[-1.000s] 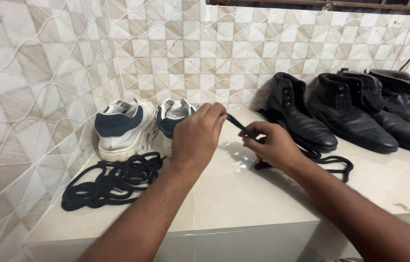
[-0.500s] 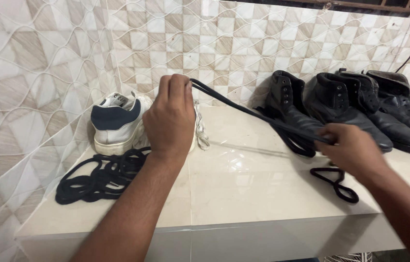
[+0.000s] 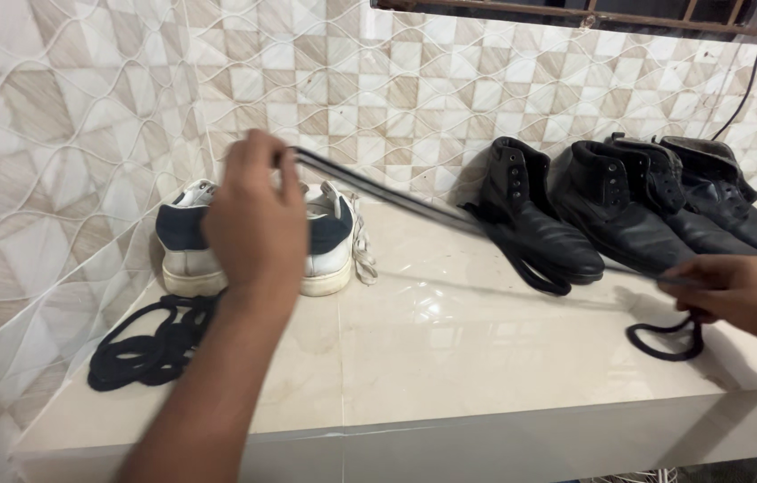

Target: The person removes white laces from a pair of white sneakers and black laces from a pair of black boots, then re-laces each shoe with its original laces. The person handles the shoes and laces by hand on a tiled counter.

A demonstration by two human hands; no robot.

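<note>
My left hand [image 3: 256, 219] is raised over the white sneakers [image 3: 325, 246] and pinches one end of a long black shoelace [image 3: 414, 201]. The lace runs taut to the right, down to my right hand [image 3: 741, 291], which grips it low near the counter's right side. A loose loop of the same lace [image 3: 665, 344] lies on the counter under my right hand. The lace is blurred along its middle.
A pile of black laces [image 3: 150, 344] lies at the counter's front left. Three black boots [image 3: 540, 215] stand along the tiled back wall at the right. The beige counter [image 3: 450, 358] ends in a front edge just below my arms.
My hands have drawn apart: the left rose and moved left over the sneakers, the right slid far right. The lace between them has stretched out long and taut.
</note>
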